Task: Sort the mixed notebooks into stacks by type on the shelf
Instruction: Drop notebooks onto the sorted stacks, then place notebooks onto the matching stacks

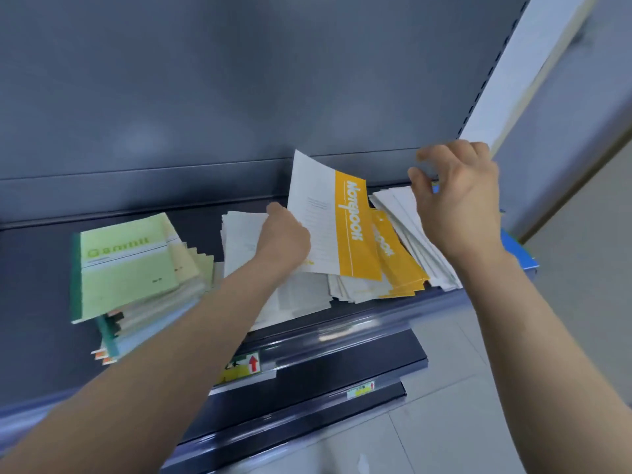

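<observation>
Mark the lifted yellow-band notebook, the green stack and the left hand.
lifted yellow-band notebook (352,230), head view, on its yellow band.
green stack (126,268), head view, on the top cover.
left hand (285,239), head view, on the back of the hand.

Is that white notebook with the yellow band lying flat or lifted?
Lifted and tilted. The left hand grips the white notebook with the yellow band by its edge; its far corner rises above the white notebook pile.
</observation>
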Tool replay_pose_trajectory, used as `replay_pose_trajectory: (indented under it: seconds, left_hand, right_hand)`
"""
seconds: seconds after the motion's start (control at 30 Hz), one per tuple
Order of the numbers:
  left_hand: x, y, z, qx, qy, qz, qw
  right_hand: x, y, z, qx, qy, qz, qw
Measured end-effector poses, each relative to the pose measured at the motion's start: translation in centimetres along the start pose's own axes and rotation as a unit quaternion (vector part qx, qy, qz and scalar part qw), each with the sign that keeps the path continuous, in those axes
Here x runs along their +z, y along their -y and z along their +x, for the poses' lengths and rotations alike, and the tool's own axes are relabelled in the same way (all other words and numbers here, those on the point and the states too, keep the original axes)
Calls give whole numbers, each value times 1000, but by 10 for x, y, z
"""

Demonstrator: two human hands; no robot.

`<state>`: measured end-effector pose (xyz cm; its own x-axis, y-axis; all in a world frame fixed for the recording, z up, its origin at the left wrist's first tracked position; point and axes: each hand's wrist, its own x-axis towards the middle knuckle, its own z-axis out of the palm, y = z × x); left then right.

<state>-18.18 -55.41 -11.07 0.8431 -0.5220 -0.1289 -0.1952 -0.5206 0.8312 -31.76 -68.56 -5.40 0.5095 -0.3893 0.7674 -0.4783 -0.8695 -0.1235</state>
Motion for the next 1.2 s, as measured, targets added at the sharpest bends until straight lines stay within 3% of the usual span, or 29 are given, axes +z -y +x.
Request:
replay_pose_trajectory:
  seconds: [0.2, 0.27, 0.3, 0.4, 0.67, 0.9, 1.07, 1.2]
  left_hand:
    - [69, -17, 5, -104, -8, -19, 994]
    - [82, -21, 1, -133, -3, 50, 990]
    - [86, -16, 4, -136, -13, 33, 990]
    - [89, -13, -1, -43, 19, 246, 968]
    - [85, -20, -20, -26, -25, 385, 922]
    - [-21, -9, -51, 84, -183, 370, 907]
    - [-122, 26, -107, 105, -316, 352, 875]
    - [-206, 77, -152, 118, -377, 333, 856]
  right_hand:
    - [10, -58, 11, -38, 34, 47, 998]
    - [16, -68, 12, -47, 44, 66, 996]
    - [18, -71, 11, -52, 47, 76, 995]
    - [25, -75, 9, -65, 54, 105, 991]
    - [26, -49, 14, -90, 101, 157, 978]
    - [22, 43, 21, -151, 111, 225, 956]
    - [12, 156, 8, -180, 103, 282, 937]
    - [-1, 259, -14, -204, 112, 308, 922]
